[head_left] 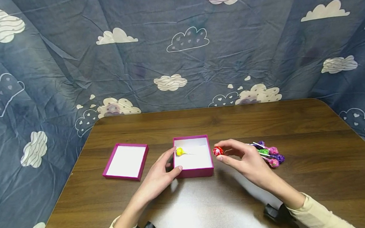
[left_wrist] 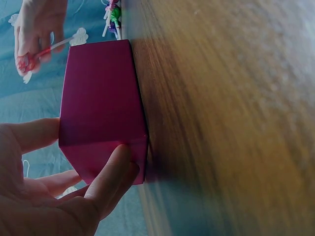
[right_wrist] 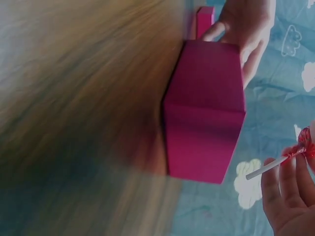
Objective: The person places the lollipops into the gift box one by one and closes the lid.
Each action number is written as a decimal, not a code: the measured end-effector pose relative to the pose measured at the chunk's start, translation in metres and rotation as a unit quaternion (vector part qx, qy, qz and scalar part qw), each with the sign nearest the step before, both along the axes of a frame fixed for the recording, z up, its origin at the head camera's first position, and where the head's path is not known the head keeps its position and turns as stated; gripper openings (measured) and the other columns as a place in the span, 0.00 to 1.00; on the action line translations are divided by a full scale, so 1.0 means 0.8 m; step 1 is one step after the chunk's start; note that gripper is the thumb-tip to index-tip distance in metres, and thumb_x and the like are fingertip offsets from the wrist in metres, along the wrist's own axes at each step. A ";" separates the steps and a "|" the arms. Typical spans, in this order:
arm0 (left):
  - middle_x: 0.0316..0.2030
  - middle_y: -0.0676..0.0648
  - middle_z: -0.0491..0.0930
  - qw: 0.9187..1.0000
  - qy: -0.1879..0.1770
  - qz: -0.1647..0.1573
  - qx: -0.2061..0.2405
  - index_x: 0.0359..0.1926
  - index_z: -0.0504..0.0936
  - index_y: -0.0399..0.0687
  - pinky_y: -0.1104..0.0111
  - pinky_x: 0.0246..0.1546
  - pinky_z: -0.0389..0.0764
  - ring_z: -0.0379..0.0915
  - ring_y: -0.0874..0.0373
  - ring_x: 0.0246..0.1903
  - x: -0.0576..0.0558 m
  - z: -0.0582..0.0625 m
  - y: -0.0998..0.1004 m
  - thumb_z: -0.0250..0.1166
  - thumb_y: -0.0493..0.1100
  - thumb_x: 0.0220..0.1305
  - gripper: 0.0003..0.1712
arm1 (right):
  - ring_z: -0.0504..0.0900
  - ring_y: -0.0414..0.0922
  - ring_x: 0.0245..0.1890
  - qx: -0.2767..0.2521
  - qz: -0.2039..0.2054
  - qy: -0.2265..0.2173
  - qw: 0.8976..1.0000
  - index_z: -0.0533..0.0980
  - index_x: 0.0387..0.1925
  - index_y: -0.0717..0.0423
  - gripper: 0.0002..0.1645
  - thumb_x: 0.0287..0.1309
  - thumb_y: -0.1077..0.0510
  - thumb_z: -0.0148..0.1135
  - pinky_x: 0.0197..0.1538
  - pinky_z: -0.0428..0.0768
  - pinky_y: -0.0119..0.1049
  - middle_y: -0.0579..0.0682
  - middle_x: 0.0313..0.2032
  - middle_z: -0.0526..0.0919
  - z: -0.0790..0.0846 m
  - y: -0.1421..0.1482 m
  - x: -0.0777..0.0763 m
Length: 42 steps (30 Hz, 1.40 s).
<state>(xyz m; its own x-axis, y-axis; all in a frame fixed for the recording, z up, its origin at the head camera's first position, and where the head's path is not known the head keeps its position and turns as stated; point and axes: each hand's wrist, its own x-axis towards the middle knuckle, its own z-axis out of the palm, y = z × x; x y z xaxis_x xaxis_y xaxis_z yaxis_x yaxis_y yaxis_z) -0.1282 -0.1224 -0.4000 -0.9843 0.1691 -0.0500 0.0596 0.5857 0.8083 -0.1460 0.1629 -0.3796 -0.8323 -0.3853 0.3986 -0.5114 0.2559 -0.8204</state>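
A magenta box (head_left: 195,173) with a white inside stands with its top uncovered, and a yellow lollipop (head_left: 179,151) lies in it near the left wall. My left hand (head_left: 160,174) rests against the box's left side, thumb by the near corner and fingers along the wall. In the left wrist view its extended fingers (left_wrist: 109,172) touch the side of the box. Just off the right rim, my right hand (head_left: 248,158) pinches a red lollipop (head_left: 217,151) by its wrapped head. Its white stick (right_wrist: 266,168) points back under the palm in the right wrist view.
Left of the box lies the magenta-edged lid (head_left: 125,161), white inside facing up. Several lollipops (head_left: 273,151) in purple, pink and green wrappers are heaped right of my right hand. A cloud-patterned curtain (head_left: 180,66) hangs behind the wooden table (head_left: 158,125).
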 end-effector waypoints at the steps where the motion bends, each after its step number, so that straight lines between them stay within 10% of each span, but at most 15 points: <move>1: 0.69 0.48 0.65 1.000 0.000 0.000 0.000 0.73 0.64 0.54 0.49 0.53 0.73 0.74 0.47 0.55 0.000 0.000 0.000 0.66 0.50 0.63 0.39 | 0.83 0.44 0.43 -0.004 0.002 -0.007 1.000 0.80 0.49 0.49 0.15 0.59 0.61 0.69 0.46 0.80 0.36 0.43 0.42 0.84 0.001 -0.002 -0.001; 20: 0.68 0.48 0.66 1.000 0.006 -0.002 0.001 0.73 0.63 0.54 0.50 0.53 0.73 0.75 0.47 0.54 0.000 0.000 -0.001 0.66 0.50 0.63 0.39 | 0.83 0.47 0.43 -0.033 0.067 -0.095 0.993 0.81 0.51 0.51 0.16 0.60 0.58 0.69 0.43 0.80 0.38 0.47 0.44 0.84 0.012 -0.062 -0.041; 33: 0.68 0.50 0.66 1.000 0.007 -0.007 0.009 0.73 0.64 0.56 0.51 0.51 0.74 0.75 0.48 0.53 -0.002 -0.002 -0.001 0.66 0.49 0.63 0.39 | 0.81 0.40 0.35 0.075 0.062 -0.056 0.994 0.82 0.44 0.50 0.14 0.54 0.59 0.70 0.41 0.82 0.42 0.42 0.33 0.84 -0.003 -0.099 -0.068; 42: 0.67 0.51 0.67 1.000 0.016 -0.007 0.014 0.73 0.64 0.54 0.52 0.50 0.75 0.76 0.48 0.52 0.000 -0.002 -0.002 0.66 0.48 0.63 0.38 | 0.79 0.38 0.31 0.197 0.113 -0.048 0.973 0.84 0.39 0.51 0.10 0.53 0.61 0.70 0.37 0.76 0.34 0.38 0.29 0.83 -0.005 -0.114 -0.081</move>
<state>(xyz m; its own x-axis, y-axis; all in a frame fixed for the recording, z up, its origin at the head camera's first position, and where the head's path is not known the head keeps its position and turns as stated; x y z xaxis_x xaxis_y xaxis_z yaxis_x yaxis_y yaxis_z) -0.1283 -0.1241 -0.4013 -0.9830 0.1832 -0.0139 0.0930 0.5615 0.8223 -0.2108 0.0715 -0.3832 -0.7349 -0.6696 0.1078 -0.5175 0.4509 -0.7273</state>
